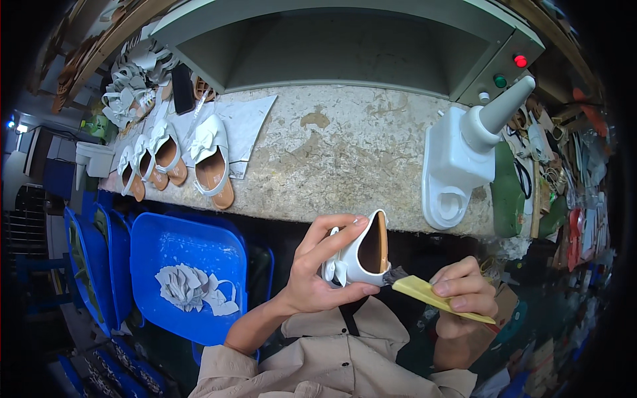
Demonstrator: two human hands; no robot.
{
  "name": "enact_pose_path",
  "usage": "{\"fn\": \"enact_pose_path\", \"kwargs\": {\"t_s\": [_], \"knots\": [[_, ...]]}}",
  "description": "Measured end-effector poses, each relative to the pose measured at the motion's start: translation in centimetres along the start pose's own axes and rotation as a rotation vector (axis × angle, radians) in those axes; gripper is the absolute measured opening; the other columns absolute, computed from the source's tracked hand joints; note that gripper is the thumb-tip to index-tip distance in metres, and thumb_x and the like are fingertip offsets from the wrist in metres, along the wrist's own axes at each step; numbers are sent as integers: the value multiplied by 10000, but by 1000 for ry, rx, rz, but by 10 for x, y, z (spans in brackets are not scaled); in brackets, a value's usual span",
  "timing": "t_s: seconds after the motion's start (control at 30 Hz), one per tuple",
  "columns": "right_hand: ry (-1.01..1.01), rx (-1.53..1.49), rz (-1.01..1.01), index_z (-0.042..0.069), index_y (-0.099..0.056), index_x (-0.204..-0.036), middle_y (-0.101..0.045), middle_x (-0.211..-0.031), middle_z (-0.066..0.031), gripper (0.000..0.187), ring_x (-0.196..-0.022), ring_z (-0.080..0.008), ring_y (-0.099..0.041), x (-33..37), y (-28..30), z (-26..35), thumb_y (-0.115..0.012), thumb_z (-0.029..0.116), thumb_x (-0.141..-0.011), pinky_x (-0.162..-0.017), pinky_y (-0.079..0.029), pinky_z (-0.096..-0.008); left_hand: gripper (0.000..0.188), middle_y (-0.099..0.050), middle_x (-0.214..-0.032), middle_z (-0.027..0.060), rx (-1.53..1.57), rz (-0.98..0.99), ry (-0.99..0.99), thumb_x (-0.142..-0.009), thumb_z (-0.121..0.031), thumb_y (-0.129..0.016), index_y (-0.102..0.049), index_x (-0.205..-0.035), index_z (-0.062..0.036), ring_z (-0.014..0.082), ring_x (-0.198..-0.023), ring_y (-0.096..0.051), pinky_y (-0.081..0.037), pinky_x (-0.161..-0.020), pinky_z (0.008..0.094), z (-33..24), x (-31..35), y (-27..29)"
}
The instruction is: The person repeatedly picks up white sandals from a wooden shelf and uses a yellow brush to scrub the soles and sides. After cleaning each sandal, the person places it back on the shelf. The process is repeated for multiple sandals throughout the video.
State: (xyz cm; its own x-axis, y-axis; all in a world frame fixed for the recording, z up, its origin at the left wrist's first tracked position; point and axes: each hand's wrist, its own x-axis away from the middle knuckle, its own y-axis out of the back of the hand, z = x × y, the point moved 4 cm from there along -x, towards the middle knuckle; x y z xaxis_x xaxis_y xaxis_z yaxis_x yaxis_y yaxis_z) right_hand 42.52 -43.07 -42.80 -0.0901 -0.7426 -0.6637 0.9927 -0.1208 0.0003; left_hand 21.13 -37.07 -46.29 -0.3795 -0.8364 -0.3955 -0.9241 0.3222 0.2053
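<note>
My left hand (316,272) grips a white slip-on shoe (363,266) with a brown insole, its opening facing right and its white bow beside my fingers. In my right hand (466,289) is a brush (424,292) with a flat yellow handle, pinched between thumb and fingers. The brush's dark bristles meet the lower edge of the shoe, near my left thumb. Both hands are in front of the worktable's near edge. On the table at the left stand several finished-looking white sandals (212,166) with bows and brown insoles.
A worn worktable (332,166) spans the front, under a grey metal machine housing (332,13) with red and green buttons. A white pot with a cone spout (464,146) stands at the right. A blue tub (149,245) holding white strap pieces (189,286) is at the left.
</note>
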Motion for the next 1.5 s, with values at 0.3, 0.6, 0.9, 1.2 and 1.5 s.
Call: {"fn": "enact_pose_path", "kwargs": {"t_s": [0.3, 0.6, 0.9, 1.2, 1.5], "knots": [[9, 147, -78, 54, -644, -966, -703, -971, -137, 143, -755, -266, -644, 2, -15, 7, -707, 93, -844, -640, -577, -319, 778, -519, -1268, 188, 39, -16, 90, -683, -210, -866, -537, -1350, 18, 282, -1156, -545, -435, -979, 361, 8, 6, -1], [65, 151, -11, 17, -639, -1006, -691, -983, -154, 184, -757, -293, -658, 11, -28, 0, -684, 44, -830, -636, -569, -335, 757, -517, -1243, 164, 123, -28, 265, -787, -301, -791, -483, -1398, 22, 239, -1146, -523, -411, -983, 340, 17, 13, -5], [56, 239, -60, 27, -650, -1020, -693, -1016, -170, 281, -804, -291, -655, 21, -31, 0, -726, 1, -750, -656, -577, -326, 778, -503, -1208, 137, 326, -82, 453, -894, -494, -630, -453, -1393, 76, 203, -1139, -486, -379, -991, 328, 27, 22, -13], [64, 311, -64, -4, -661, -965, -701, -994, -161, 240, -739, -286, -658, 6, -32, -12, -716, -33, -734, -612, -557, -310, 751, -486, -1203, 143, 460, -70, 556, -919, -484, -587, -453, -1376, 97, 198, -1128, -474, -367, -988, 328, 30, 27, -15], [54, 238, 52, 14, -689, -968, -705, -987, -159, 263, -828, -265, -641, 23, -32, -7, -763, 58, -719, -631, -585, -317, 603, -487, -1192, 110, 568, -96, 631, -959, -437, -536, -518, -1289, 67, 181, -1100, -480, -367, -958, 315, 36, 29, -20]]}}
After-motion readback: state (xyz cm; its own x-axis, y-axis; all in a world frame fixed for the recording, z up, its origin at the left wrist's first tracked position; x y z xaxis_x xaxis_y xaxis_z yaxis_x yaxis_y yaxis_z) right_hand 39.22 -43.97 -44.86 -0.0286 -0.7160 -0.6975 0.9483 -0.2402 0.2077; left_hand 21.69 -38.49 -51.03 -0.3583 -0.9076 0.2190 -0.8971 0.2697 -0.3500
